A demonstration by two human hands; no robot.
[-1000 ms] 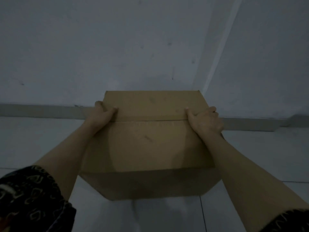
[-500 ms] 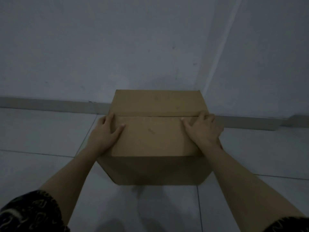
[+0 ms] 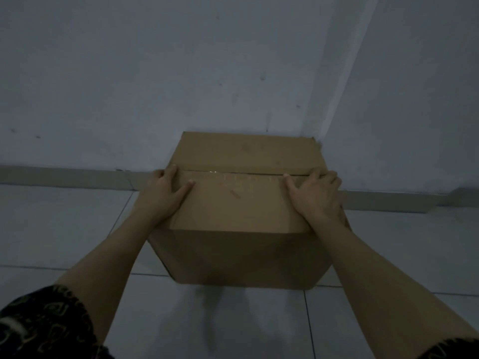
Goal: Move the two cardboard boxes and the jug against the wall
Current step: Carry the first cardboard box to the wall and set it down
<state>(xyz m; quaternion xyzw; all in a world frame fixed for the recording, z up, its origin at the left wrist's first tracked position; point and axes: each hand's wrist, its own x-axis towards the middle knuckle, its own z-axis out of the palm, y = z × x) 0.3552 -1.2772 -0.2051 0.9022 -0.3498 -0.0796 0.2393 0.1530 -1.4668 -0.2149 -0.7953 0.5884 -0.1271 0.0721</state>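
One brown cardboard box [image 3: 241, 203] with a taped top seam stands on the tiled floor, its far edge at the wall [image 3: 181, 73] close to the room's corner. My left hand [image 3: 163, 195] clasps the box's top left edge, thumb lying on the lid. My right hand [image 3: 316, 195] lies over the top right edge with its fingers spread on the lid. No second box and no jug are in view.
A low baseboard [image 3: 64, 177] runs along the foot of the wall. A second wall [image 3: 414, 99] meets it at the corner just right of the box. Pale floor tiles [image 3: 51, 229] stretch to the left and towards me. The room is dim.
The box, held off the floor a second ago, has come down onto the tiles and now stands closer to the wall. Both hands slid from its sides onto its top edges.
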